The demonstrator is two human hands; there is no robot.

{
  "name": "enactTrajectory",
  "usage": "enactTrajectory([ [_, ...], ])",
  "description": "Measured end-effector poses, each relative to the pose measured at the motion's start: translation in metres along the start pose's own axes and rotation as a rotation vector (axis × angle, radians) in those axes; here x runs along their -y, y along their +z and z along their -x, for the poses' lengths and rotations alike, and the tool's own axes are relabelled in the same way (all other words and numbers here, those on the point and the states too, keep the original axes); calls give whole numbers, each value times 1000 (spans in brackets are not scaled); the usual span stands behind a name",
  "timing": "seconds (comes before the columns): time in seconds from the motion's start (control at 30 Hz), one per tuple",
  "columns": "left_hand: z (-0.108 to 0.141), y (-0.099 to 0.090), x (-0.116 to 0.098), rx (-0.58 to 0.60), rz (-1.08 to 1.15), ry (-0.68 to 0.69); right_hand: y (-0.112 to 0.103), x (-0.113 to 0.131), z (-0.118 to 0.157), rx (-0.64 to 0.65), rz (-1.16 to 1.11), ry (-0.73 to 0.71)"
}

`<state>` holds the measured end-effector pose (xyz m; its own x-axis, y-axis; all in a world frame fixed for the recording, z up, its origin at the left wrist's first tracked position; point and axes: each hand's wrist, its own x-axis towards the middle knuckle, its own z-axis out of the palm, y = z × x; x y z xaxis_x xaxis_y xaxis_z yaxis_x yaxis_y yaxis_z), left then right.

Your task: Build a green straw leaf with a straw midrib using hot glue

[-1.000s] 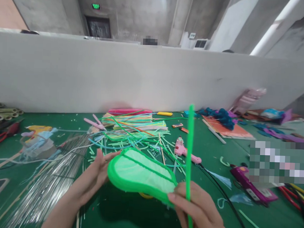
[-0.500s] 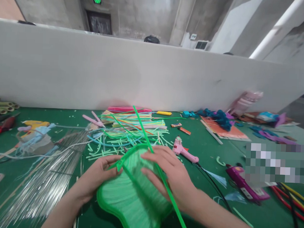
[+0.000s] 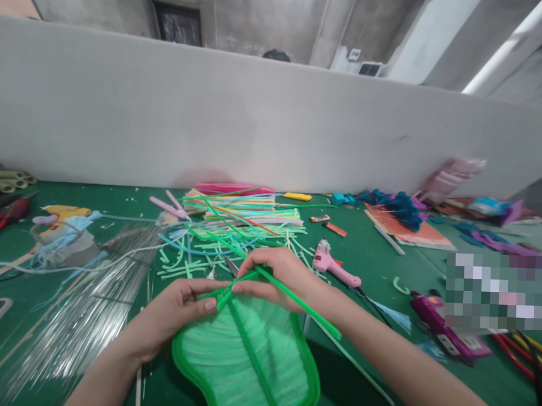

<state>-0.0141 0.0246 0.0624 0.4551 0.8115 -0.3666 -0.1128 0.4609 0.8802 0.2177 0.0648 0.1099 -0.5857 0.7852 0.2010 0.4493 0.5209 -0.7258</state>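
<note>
A green leaf-shaped panel [image 3: 218, 361] hangs below my hands, with a thick fuzzy rim and a midrib down its middle. My left hand [image 3: 178, 309] pinches its upper end between thumb and fingers. At that same end, my right hand [image 3: 286, 280] is closed with fingertips on a bright green pipe cleaner [image 3: 315, 317]. One length of the pipe cleaner slants across the right hand toward the wrist; another part points up and left over the table. The exact crossing at the fingertips is partly hidden.
Behind the leaf lies a heap of coloured pipe cleaners [image 3: 248, 217] with pink-handled scissors [image 3: 170, 206]. A pink glue gun [image 3: 333, 264] is to the right, near a purple device [image 3: 448, 327]. Wire lengths [image 3: 102, 304] spread at left. A white partition [image 3: 256, 119] closes the back.
My right hand has moved up and left from over the leaf to its upper end, now pinching there. The pipe cleaner tilts flatter, and more of the leaf shows.
</note>
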Motion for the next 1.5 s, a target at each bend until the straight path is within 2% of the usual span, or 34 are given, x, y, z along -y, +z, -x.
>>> enactTrajectory([
  [0.17,-4,1,0,-39,-66,26,0,0,-2,19,9,40],
  [0.47,-11,9,3,-154,-279,113,7,-8,-2,-5,154,-56],
  [0.63,-13,15,3,-233,-388,186,9,-8,-1,18,163,-54],
  [0.83,-15,17,4,-216,-353,162,4,-5,-3,159,30,42],
  [0.97,-14,18,4,-191,-306,116,2,-8,-9,166,9,110],
  [1.13,-11,17,1,-171,-302,70,0,-11,-11,204,-17,132],
  [1.37,-16,22,4,-233,-324,104,7,-20,-8,257,22,119],
  [1.5,-12,19,4,-159,-229,41,8,-25,-8,245,31,109],
])
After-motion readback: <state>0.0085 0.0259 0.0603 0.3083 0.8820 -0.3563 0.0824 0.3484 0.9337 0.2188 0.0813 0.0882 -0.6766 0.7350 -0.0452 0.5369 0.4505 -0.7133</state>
